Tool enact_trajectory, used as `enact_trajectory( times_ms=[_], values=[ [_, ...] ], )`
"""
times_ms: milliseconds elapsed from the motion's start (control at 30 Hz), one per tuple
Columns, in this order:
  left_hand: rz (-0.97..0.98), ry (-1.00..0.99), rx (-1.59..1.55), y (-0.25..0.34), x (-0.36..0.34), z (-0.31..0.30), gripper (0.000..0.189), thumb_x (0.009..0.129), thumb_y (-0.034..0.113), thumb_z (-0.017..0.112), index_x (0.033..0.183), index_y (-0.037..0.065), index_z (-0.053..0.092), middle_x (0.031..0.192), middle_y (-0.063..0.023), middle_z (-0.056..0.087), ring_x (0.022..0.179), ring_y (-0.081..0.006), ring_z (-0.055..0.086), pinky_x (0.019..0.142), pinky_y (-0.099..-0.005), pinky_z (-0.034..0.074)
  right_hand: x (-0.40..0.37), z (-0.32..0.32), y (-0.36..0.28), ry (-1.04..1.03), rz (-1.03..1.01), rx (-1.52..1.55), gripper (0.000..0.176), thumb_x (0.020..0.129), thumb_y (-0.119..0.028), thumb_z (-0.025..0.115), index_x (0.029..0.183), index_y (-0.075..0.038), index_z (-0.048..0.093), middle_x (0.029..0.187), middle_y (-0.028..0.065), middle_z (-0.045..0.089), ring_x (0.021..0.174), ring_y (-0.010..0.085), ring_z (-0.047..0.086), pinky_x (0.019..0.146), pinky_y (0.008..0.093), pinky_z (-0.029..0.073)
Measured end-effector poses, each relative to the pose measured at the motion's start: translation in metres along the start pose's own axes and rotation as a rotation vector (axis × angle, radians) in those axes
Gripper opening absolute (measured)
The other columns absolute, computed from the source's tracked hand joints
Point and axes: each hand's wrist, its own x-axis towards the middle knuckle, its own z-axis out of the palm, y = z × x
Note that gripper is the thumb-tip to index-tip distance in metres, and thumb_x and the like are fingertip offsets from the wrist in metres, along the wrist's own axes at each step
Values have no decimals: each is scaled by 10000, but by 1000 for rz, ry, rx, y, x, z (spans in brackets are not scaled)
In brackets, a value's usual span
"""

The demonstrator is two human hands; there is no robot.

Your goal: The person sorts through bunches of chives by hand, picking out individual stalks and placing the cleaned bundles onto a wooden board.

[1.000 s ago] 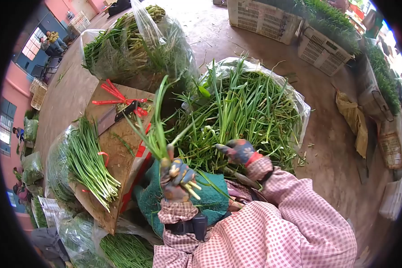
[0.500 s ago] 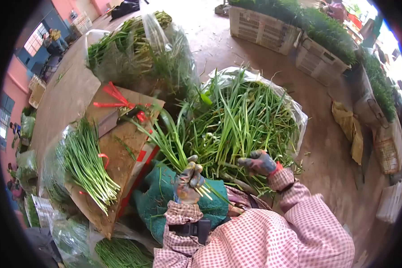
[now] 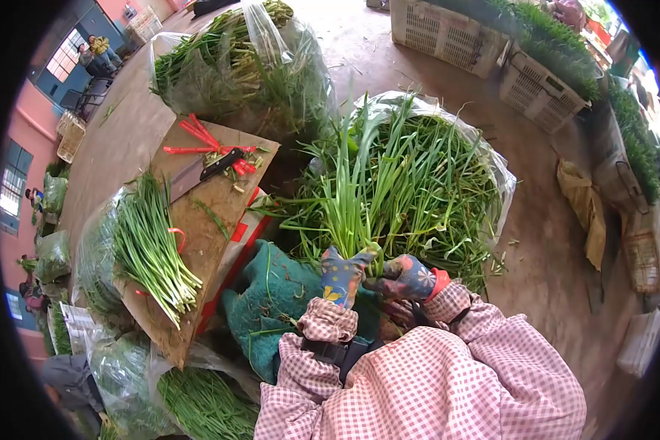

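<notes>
In its patterned glove, my left hand (image 3: 344,279) is closed round a small bunch of garlic chives (image 3: 350,213), whose leaves point up and away from me. My right hand (image 3: 407,279), gloved too, pinches at the bent pale ends of the stalks beside it. Directly beyond both hands, a big clear plastic bag (image 3: 502,172) is heaped with loose greens (image 3: 440,183). A teal cloth (image 3: 260,308) with plant scraps covers my lap. On the wooden board (image 3: 220,202) to the left lies a neat bundle of chives (image 3: 150,253) with a red tie.
A knife (image 3: 198,174) with a black handle and several red ties (image 3: 198,136) lie on the board. Another full bag (image 3: 249,88) stands beyond it. White crates (image 3: 539,95) of greens line the right side. Seated people (image 3: 99,55) are far back left.
My hands have come together, the right moving left from the heap to the stalks. The bunch in my left hand has turned upright. The view has shifted slightly.
</notes>
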Motion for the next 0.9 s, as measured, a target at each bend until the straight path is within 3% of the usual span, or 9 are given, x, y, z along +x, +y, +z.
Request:
enact_trajectory(
  times_ms=[100, 133, 200, 267, 500, 533, 633, 833, 900],
  values=[
    [493, -38, 601, -1, -9, 9, 174, 790, 15, 518, 943, -23, 443, 781, -199, 608, 518, -151, 566, 417, -217, 439, 7, 11, 25, 6, -66, 289, 310, 791, -300, 582, 804, 7, 628, 551, 1, 551, 518, 95, 530, 474, 240, 423],
    [308, 103, 588, 13, -21, 29, 486, 833, 228, 471, 1194, -81, 368, 994, -244, 557, 733, -217, 608, 555, -253, 512, 6, 13, 26, -10, -74, 645, 310, 809, -282, 554, 828, 22, 613, 586, 29, 571, 520, 114, 547, 466, 236, 436],
    [311, 94, 325, 11, -15, 24, 456, 820, 209, 492, 1170, -68, 404, 983, -230, 567, 673, -181, 603, 483, -228, 481, 5, 13, 27, -29, -82, 1006, 311, 826, -265, 526, 853, 36, 598, 621, 58, 591, 523, 133, 565, 458, 232, 449],
    [269, 22, -142, 19, -12, 15, 376, 796, 151, 538, 1116, -34, 474, 954, -178, 595, 519, -89, 556, 382, -174, 407, 0, 5, 32, 186, -122, 730, 277, 839, -211, 500, 859, 56, 572, 717, 118, 607, 504, 131, 563, 420, 210, 436],
    [466, 172, -120, 43, -29, 17, 385, 739, 29, 624, 1102, 3, 497, 860, -105, 619, 404, -31, 451, 329, -152, 336, -38, -102, 90, 689, 180, 416, 250, 819, -207, 523, 932, 7, 584, 785, 83, 619, 552, 145, 581, 507, 283, 499],
    [412, 25, -181, 43, -29, 11, 389, 764, 60, 607, 1128, 9, 479, 829, -91, 618, 380, -25, 429, 329, -160, 337, -52, -109, 75, 679, 155, -230, 302, 830, -264, 530, 1033, -45, 571, 755, 55, 615, 588, 110, 564, 531, 246, 471],
    [404, -144, -278, 32, -21, 0, 409, 730, 51, 629, 1109, -23, 493, 1089, -104, 554, 751, -110, 613, 377, -177, 422, -54, -92, -7, 598, 204, -465, 340, 811, -257, 572, 1098, -76, 546, 738, 30, 611, 623, 82, 552, 567, 221, 454],
    [324, -96, -209, 31, -36, 21, 457, 763, 89, 593, 1180, -6, 435, 777, -65, 612, 426, -43, 466, 366, -163, 383, 25, 2, -29, 312, -857, -544, 759, 678, -165, 671, 1320, -118, 268, 861, 124, 627, 742, 276, 614, 658, 348, 490],
    [379, -43, -114, 33, -39, 20, 472, 746, 93, 613, 1172, -7, 433, 775, -68, 610, 425, -46, 466, 364, -162, 381, 33, 23, -10, 79, -425, -618, 648, 714, -223, 626, 1285, -131, 333, 786, 140, 606, 679, 302, 593, 601, 356, 477]
  ],
)
